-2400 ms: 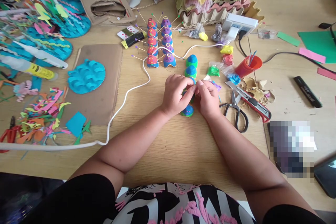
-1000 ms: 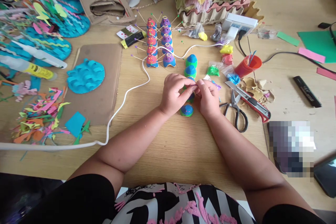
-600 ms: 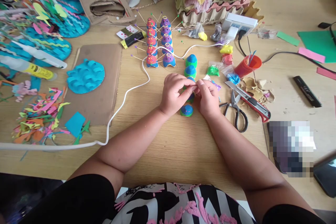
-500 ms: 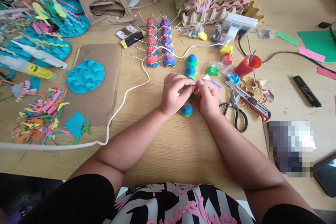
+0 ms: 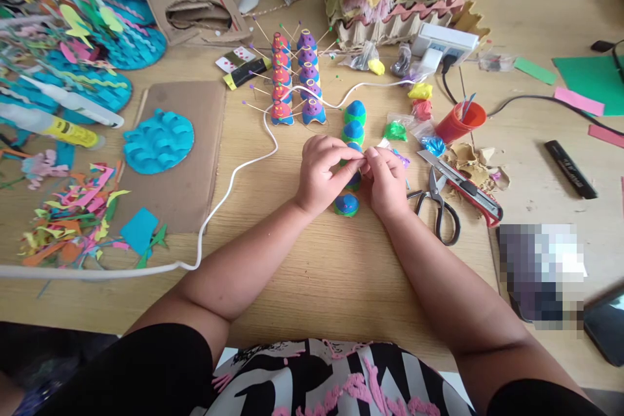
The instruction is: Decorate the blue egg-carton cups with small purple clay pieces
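My left hand [image 5: 324, 172] and my right hand [image 5: 387, 181] meet at the fingertips over a row of blue-and-green clay-covered bumps [image 5: 346, 204]. Each hand is closed in a pinch; what lies between the fingers is too small to make out. The middle bumps are partly hidden behind my fingers. Beyond my hands stand a row of red painted egg-carton cups [image 5: 281, 84] and a row of purple cups [image 5: 312, 110], with faces and pins sticking out. Bags of green clay [image 5: 396, 131] and blue clay [image 5: 433, 145] lie right of the row.
Scissors [image 5: 446, 214] and a red utility knife [image 5: 468, 188] lie beside my right forearm. A red cup [image 5: 461, 122] stands behind them. A white cable [image 5: 234, 175] crosses the table on the left, near cardboard [image 5: 180, 208] and paper scraps [image 5: 78, 221]. Egg trays [image 5: 390, 32] are stacked at the back.
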`<state>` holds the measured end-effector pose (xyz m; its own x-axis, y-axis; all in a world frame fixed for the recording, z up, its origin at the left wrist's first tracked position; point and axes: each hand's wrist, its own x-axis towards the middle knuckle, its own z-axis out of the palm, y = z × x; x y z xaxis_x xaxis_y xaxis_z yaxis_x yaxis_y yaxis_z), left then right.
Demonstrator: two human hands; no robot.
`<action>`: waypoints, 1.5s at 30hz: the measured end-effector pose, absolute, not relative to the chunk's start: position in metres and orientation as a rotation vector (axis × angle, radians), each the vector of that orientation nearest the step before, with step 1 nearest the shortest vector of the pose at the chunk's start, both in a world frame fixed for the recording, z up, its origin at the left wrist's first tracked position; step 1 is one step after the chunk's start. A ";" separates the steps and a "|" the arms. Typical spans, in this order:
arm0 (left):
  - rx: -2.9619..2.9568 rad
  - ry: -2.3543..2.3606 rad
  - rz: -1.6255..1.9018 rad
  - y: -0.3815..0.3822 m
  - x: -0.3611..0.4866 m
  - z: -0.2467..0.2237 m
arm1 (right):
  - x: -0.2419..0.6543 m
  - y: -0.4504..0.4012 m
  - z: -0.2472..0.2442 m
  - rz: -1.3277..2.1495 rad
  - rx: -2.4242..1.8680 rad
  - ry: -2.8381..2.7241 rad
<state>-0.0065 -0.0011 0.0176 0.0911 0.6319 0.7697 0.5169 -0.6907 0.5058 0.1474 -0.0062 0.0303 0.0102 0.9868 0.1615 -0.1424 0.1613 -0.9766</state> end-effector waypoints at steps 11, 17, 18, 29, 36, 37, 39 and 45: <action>2.202 1.133 1.787 0.001 -0.005 0.015 | 0.148 -0.008 0.030 1.188 -0.998 -1.155; 2.188 1.173 1.741 0.001 -0.005 0.014 | 0.146 -0.008 0.031 1.236 -0.928 -1.118; 2.182 1.176 1.732 0.000 -0.005 0.015 | 0.146 -0.008 0.032 1.245 -0.916 -1.116; 2.108 1.155 1.666 -0.003 -0.006 0.022 | 0.148 -0.008 0.032 1.216 -0.929 -1.136; 2.070 1.157 1.625 -0.004 -0.008 0.024 | 0.148 -0.007 0.030 1.228 -0.931 -1.129; 2.056 1.154 1.619 -0.005 -0.009 0.024 | 0.148 -0.007 0.030 1.228 -0.936 -1.131; 2.034 1.148 1.624 -0.005 -0.009 0.025 | 0.149 -0.007 0.029 1.225 -0.946 -1.134; 2.069 1.145 1.610 -0.004 -0.008 0.024 | 0.150 -0.008 0.031 1.224 -0.966 -1.146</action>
<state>-0.0075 -0.0035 0.0244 0.0649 0.7235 0.6872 0.4117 -0.6468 0.6420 0.1496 -0.0081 0.0313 -0.0188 0.9920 0.1248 -0.1899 0.1190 -0.9746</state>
